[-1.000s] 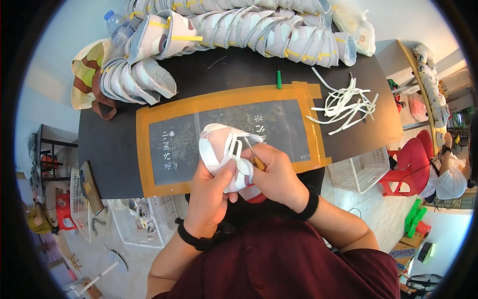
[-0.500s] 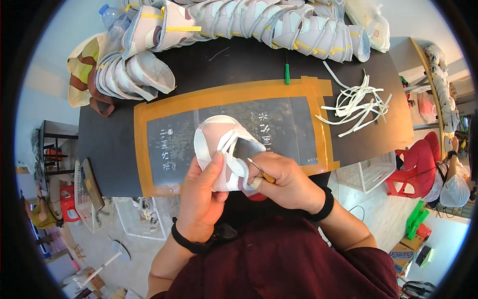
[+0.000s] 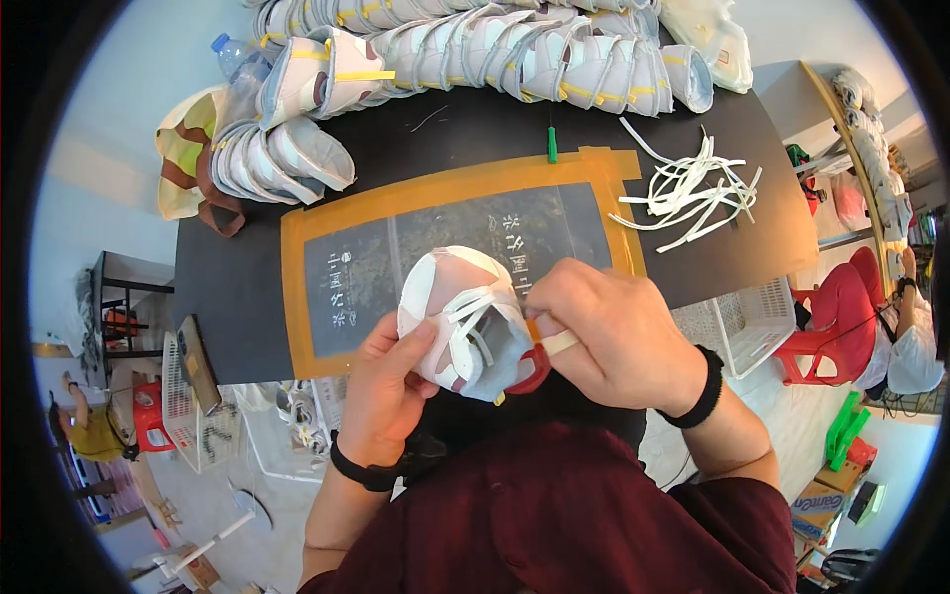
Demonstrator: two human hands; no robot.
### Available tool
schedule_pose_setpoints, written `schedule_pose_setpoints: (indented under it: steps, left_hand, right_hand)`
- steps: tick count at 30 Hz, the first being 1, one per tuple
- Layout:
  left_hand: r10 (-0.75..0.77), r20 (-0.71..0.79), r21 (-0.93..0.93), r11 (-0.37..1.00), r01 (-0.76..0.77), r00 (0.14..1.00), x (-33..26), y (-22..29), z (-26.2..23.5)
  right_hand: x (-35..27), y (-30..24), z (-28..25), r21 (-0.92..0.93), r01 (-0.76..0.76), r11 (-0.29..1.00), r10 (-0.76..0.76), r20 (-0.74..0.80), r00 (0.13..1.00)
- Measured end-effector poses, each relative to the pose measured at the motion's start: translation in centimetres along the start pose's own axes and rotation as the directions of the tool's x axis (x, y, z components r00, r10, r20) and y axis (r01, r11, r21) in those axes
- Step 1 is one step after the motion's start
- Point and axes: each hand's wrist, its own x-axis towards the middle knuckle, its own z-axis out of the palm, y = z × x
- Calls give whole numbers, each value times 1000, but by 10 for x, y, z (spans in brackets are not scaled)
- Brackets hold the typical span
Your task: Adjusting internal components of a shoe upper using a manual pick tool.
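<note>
Left grip [image 3: 386,383] clasps a shoe [image 3: 458,325], likely light and soft, best held toe-side; right grip [image 3: 616,335], beside the shoe, clutches an orange handle [image 3: 535,330].

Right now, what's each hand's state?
Left hand: closed, holding the white-and-pink shoe upper.
Right hand: closed around an orange tool, mostly hidden.

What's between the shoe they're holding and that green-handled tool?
In the head view, going from the shoe to the green-handled tool: a dark sheet with white printing, then the orange tape along its edge.

Pink-white shoe upper [image 3: 455,337]; apparently part-laced
</note>
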Motion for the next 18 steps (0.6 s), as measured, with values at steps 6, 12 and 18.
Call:
schedule_pose_setpoints:
  steps: [6, 12, 18]
  left_hand:
    - [-122, 102, -62, 990, 128, 987, -13, 0, 2]
    - [-136, 190, -47, 988, 148, 972, -12, -3, -4]
    - [-158, 206, 2, 987, 161, 966, -17, -3, -2]
  right_hand:
    - [-1, -13, -10, -407, 252, 878, -240, 82, 967]
    - [-11, -24, -14, -514, 293, 806, -285, 95, 954]
    - [-16, -28, -11, -553, 329, 765, -298, 150, 943]
